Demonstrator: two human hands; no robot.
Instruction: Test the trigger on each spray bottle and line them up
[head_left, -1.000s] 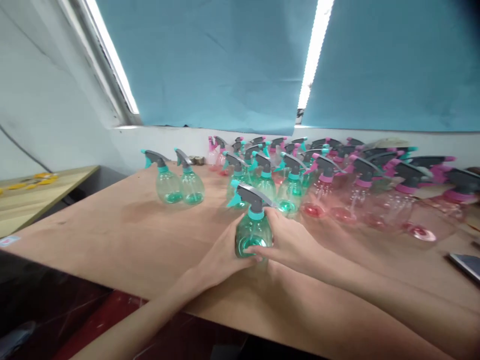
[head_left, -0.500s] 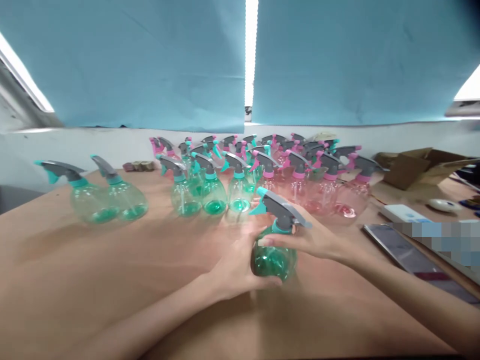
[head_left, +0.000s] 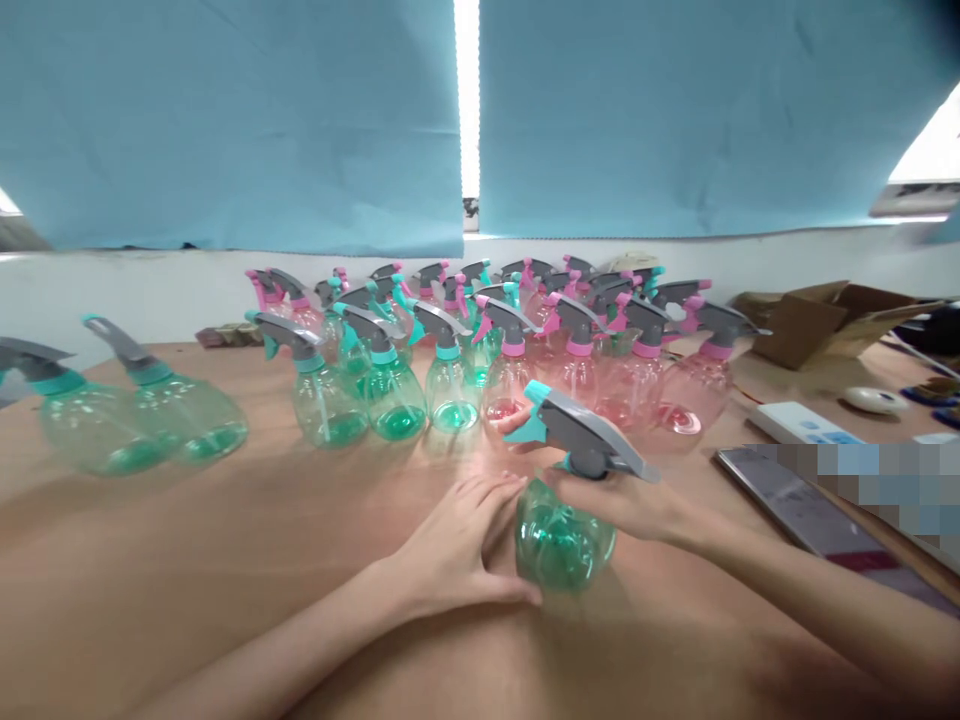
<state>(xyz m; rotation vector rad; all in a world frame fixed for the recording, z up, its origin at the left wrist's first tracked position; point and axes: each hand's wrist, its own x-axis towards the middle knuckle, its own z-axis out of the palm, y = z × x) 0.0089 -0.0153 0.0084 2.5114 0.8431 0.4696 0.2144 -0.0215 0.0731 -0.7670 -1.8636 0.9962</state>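
Observation:
A green spray bottle (head_left: 564, 540) with a grey and teal trigger head stands near the front middle of the wooden table (head_left: 300, 560). My right hand (head_left: 622, 500) is wrapped round its neck, just below the trigger head, and part of the fingers is hidden behind it. To the left of the bottle is my left hand (head_left: 469, 545), its thumb and fingers spread beside the bottle's body with a small gap. Behind, green bottles (head_left: 395, 400) and pink bottles (head_left: 577, 375) stand in rows.
Two more green bottles (head_left: 187, 415) stand at the left. To the right lie a phone (head_left: 795, 510), a white box (head_left: 806, 425) and a white mouse (head_left: 875, 401). An open cardboard box (head_left: 810, 325) sits at the back right.
My left hand has let go of the green bottle and opened beside it. My right hand has shifted to the bottle's neck. The view has turned slightly right.

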